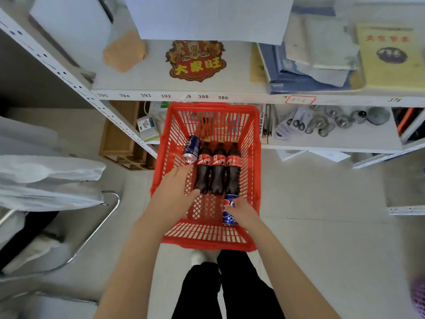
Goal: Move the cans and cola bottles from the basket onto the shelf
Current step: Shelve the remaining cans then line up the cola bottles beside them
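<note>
A red plastic basket (255,157) stands on the floor in front of the white shelf (142,72). Three cola bottles (218,171) lie side by side in it, caps pointing away from me. A blue can (191,148) lies at the basket's far left beside the bottles. My left hand (173,187) reaches into the basket with straight fingers, its tips just short of that can. My right hand (243,211) grips a second blue can (227,211) near the basket's front right.
The upper shelf board carries a red-and-gold sticker (195,61), an orange cloth (124,51), blue folded sheets (305,70) and a yellow booklet (391,56). Metal parts (333,120) lie on the lower shelf. A chair (69,203) with white fabric stands left.
</note>
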